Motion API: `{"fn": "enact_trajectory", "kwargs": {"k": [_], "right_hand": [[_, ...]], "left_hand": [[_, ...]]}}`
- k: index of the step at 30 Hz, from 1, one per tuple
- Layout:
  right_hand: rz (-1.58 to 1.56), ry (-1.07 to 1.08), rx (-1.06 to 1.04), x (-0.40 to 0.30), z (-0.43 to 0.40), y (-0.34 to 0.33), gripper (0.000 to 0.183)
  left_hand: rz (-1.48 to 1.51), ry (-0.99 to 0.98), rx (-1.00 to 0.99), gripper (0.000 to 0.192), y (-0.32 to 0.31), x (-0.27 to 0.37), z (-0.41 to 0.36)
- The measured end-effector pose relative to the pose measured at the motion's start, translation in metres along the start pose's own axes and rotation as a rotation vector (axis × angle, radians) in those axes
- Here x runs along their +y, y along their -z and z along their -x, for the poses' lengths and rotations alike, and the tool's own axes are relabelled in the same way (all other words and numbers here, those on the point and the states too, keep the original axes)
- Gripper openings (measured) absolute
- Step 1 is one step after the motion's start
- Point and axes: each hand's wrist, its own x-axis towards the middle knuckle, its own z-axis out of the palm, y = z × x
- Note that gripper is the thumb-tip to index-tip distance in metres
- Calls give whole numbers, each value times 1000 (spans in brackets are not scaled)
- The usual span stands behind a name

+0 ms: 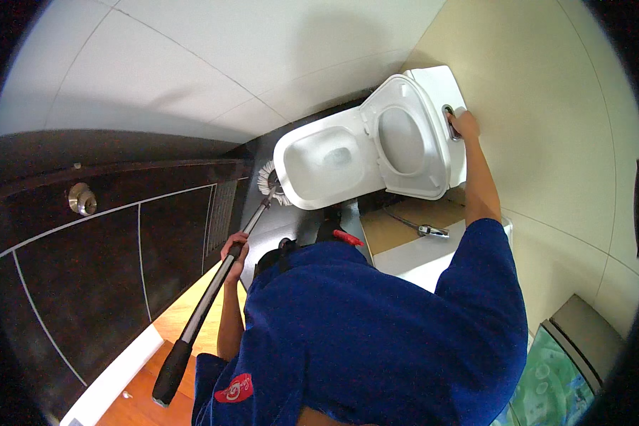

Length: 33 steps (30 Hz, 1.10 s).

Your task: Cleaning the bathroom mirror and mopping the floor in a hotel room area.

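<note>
My left hand (pixel 236 257) is closed around the metal pole of a mop (pixel 207 298), which slants from its black grip at lower left to a round, white-fringed head (pixel 268 178) on the dark floor, beside the toilet's front rim. With its arm stretched out, my right hand (pixel 465 125) touches the flush button plate (pixel 449 121) on top of the white toilet tank (pixel 442 85). The toilet bowl (pixel 325 165) stands uncovered, its seat and lid (pixel 404 138) raised against the tank. Some water shows in the bowl's bottom.
A dark door (pixel 85 255) with a round metal knob (pixel 82 199) is on the left. Right of the toilet, a chrome hand sprayer (pixel 431 231) lies by a white ledge (pixel 415 261). A red-handled object (pixel 347 237) shows near my body. Tiled walls enclose the toilet.
</note>
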Motion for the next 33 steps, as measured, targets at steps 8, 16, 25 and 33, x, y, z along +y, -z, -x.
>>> {"fn": "enact_trajectory", "kwargs": {"k": [8,16,25,33], "right_hand": [[17,-1,19,6,-6,-9,56],[-35,-22,-43,4,-5,-2,60],[-27,-28,-14,0,4,6,65],[-18,-54,-20,-1,5,8,65]], "left_hand": [[27,-19,8,13,1,-7,-3],[35,3,9,13,3,-9,-2],[56,11,18,12,2,0,-5],[77,17,18,12,1,-1,-6]]}}
